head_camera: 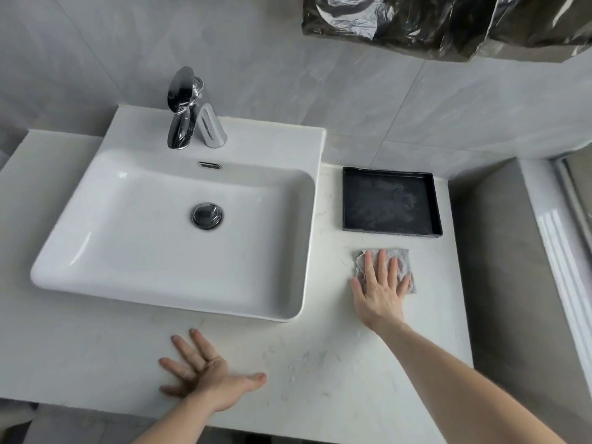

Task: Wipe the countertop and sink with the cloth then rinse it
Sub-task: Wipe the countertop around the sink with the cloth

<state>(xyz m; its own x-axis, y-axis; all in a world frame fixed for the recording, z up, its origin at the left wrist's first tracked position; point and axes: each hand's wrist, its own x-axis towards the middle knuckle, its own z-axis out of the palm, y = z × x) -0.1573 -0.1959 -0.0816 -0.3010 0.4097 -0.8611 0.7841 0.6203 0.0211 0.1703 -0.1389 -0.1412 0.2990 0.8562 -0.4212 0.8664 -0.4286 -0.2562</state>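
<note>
While the right hand [379, 291] lies flat with fingers spread, pressing the grey cloth [402, 265] onto the white tabletop [320, 363], its grip is released rather than closed around the fabric. The cloth sits just in front of the black tray [433, 203], right of the sink [96, 274]. The left hand [205, 373] rests open, palm down, near the front edge, touching nothing else. The chrome tap [184, 107] stands behind the basin.

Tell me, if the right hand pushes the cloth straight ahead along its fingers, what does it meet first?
Probably the black tray. The right hand lies flat on the cloth, fingers pointing away from the person, and the tray's near wall is directly beyond, with only bare countertop between.
</note>
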